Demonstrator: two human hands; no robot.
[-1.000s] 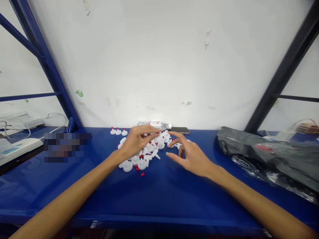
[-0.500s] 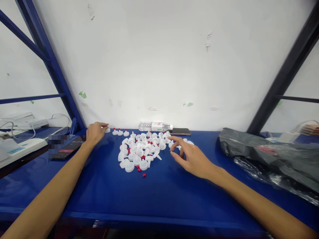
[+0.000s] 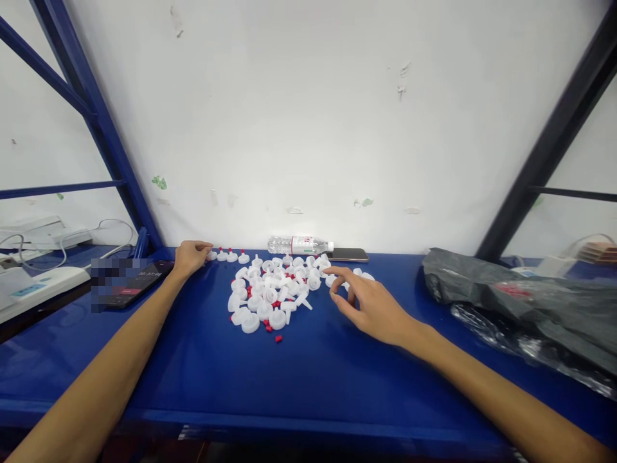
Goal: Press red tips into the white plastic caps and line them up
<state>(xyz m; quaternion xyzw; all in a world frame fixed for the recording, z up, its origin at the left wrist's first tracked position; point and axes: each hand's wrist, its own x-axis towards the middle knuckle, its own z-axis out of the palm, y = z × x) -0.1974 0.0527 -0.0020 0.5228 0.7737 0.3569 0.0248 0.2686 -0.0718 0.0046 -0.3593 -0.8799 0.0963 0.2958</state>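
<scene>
At the back left, my left hand (image 3: pixel 191 257) pinches a white nozzle cap (image 3: pixel 211 256), its fingers hiding most of the cap's top. This cap stands at the left end of a short row of white nozzle caps with red tips (image 3: pixel 232 257). In the middle of the table lies a loose pile of white nozzle caps (image 3: pixel 270 292), with small red tip covers (image 3: pixel 278 339) scattered among and in front of them. My right hand (image 3: pixel 364 302) hovers at the pile's right side, fingers curved and apart, with nothing in them. Some white caps lie partly hidden behind it.
Against the wall a clear plastic bottle (image 3: pixel 299 245) lies on its side next to a dark phone (image 3: pixel 349 255). Another phone (image 3: pixel 132 286) and a power strip (image 3: pixel 43 289) are at the left. A grey plastic bag (image 3: pixel 520 302) covers the right side of the blue table (image 3: pixel 289 386).
My left hand has shifted slightly right with the white nozzle cap, bringing it up close to the row. My right hand has barely moved.
</scene>
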